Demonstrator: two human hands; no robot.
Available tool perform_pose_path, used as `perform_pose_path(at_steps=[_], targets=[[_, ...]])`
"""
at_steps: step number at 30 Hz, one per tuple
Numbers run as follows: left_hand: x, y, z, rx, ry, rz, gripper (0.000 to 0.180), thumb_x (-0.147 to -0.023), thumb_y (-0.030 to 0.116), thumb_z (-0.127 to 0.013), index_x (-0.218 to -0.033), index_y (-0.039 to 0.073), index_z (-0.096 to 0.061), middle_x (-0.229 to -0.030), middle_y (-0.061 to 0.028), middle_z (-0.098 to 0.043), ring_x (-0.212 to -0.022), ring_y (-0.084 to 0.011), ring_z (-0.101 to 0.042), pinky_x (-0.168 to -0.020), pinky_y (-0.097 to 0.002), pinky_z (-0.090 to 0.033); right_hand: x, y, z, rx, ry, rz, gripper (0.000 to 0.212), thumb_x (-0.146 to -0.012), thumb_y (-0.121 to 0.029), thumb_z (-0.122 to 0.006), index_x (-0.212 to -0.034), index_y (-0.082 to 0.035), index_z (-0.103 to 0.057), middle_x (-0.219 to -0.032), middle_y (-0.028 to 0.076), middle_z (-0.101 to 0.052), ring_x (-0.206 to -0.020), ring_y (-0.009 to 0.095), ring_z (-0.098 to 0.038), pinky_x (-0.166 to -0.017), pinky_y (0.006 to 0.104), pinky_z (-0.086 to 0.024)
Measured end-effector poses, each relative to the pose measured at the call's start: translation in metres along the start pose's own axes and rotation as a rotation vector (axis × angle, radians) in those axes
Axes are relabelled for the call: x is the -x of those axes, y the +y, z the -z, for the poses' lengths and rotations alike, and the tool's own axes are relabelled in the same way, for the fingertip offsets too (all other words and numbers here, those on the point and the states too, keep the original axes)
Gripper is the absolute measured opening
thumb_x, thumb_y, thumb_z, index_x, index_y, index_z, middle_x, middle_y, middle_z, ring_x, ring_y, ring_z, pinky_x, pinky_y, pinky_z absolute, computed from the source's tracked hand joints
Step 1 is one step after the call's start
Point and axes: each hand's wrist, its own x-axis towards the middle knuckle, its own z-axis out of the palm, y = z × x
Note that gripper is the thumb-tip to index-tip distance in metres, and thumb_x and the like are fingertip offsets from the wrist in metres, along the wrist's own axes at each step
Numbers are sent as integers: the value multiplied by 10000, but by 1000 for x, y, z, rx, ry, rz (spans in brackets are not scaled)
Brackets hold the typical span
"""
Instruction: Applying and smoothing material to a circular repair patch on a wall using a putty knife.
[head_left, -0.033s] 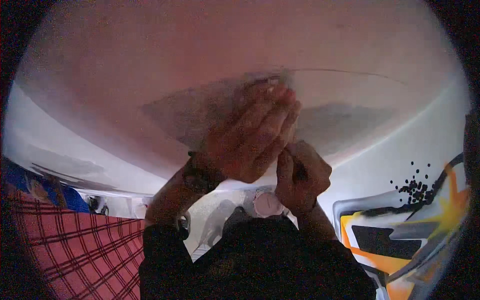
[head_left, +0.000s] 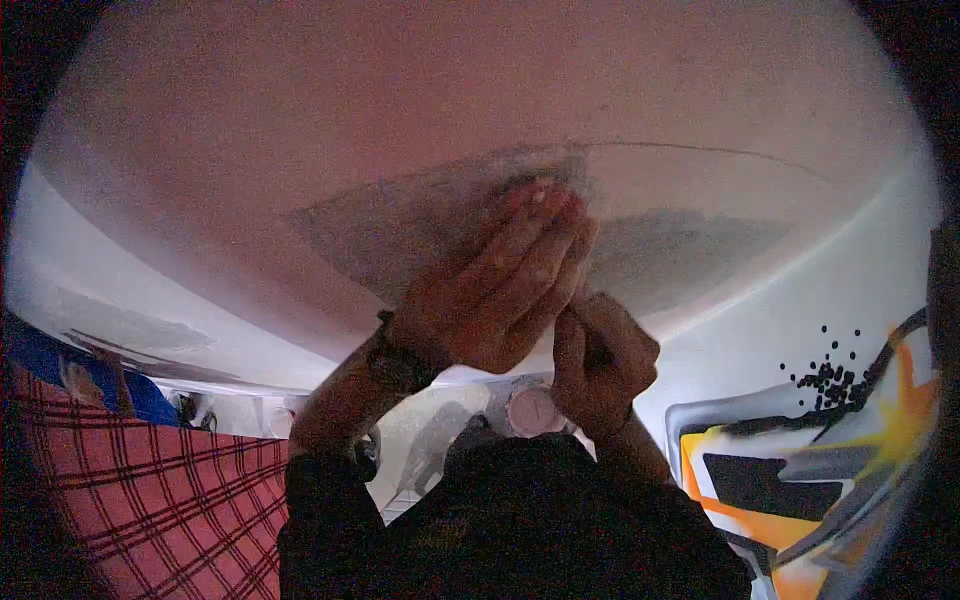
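Observation:
A broad pale pinkish curved surface [head_left: 450, 80] fills the upper view, with dark grey shading [head_left: 370, 220] and a thin curved line on it. My left hand [head_left: 500, 270], with a dark band at its wrist, reaches up to the shaded part. Its fingers are stretched out side by side, the tips at the grey patch. Just right of and below it, my right hand [head_left: 605, 350] is closed, its fingers curled together close to the left hand's edge. What the right hand grips, if anything, is hidden. Another grey patch [head_left: 690, 240] spreads right of the hands.
Red cloth with a dark check [head_left: 150, 490] spans the lower left, beside something blue [head_left: 150, 400]. A panel painted in orange, yellow, black and grey [head_left: 760, 510] stands at the right. Below my hands is a round pale pink object [head_left: 535, 410].
My left fingertips have shifted slightly down along the grey patch. The right hand has moved very little and stays closed.

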Motion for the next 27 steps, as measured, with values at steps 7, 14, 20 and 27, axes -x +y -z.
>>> perform_pose_path(at_steps=[7,14,20,27], targets=[[-3,3,-6,-58,-49,-14,329,-879,150,-449,-1107,-29,-604,-1183,-154,-551,-1181,-296,-483,-995,-418,-432,16,10,6,4,-7,-42,53,-775,60,-575,-822,58,-598,-683,139,-607,-549,152,-549,-507,250,-429],[-9,-2,-4,-69,-12,-54,328,-880,150,-449,-1107,-30,-605,-1180,-161,-556,-1165,-301,-498,-986,-415,-444,10,7,1,-88,45,-104,218,-754,5,-652,-964,-52,-644,-645,119,-590,-481,238,-546,-461,313,-446],[-9,-11,0,-67,-21,-83,320,-871,145,-467,-1091,-42,-605,-1176,-158,-561,-1163,-302,-498,-991,-423,-444,12,9,-8,-38,38,-90,250,-758,15,-637,-999,-48,-649,-696,120,-622,-525,208,-585,-495,310,-468],[0,-5,-2,20,-65,-56,325,-843,147,-500,-1088,-39,-606,-1182,-154,-558,-1177,-291,-486,-1001,-427,-433,25,5,-8,3,15,-138,123,-804,25,-570,-907,61,-627,-721,125,-626,-600,123,-568,-531,238,-445]])
